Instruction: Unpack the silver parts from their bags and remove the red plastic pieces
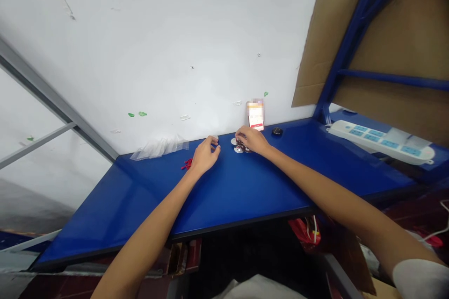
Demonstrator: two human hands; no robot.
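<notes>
Over the blue table [224, 196], my left hand [206, 154] is half curled, with a gap between thumb and fingers and nothing clearly held. A small pale item [215, 138] shows just behind its fingertips, too small to name. Beside its wrist lie red knotted cords [187, 164], partly covered by the hand. My right hand [252, 138] reaches down onto a small pile of round white and dark pieces [239, 148]. Its fingertips are pinched together there; what they grip is hidden among the pieces.
Clear plastic bags [161, 146] lie fanned out at the back left. A lit phone [256, 116] leans against the white wall behind my right hand. Right of it sits a small black object [277, 131]. A white power strip [382, 141] lies at the far right, beside a blue frame [336, 65].
</notes>
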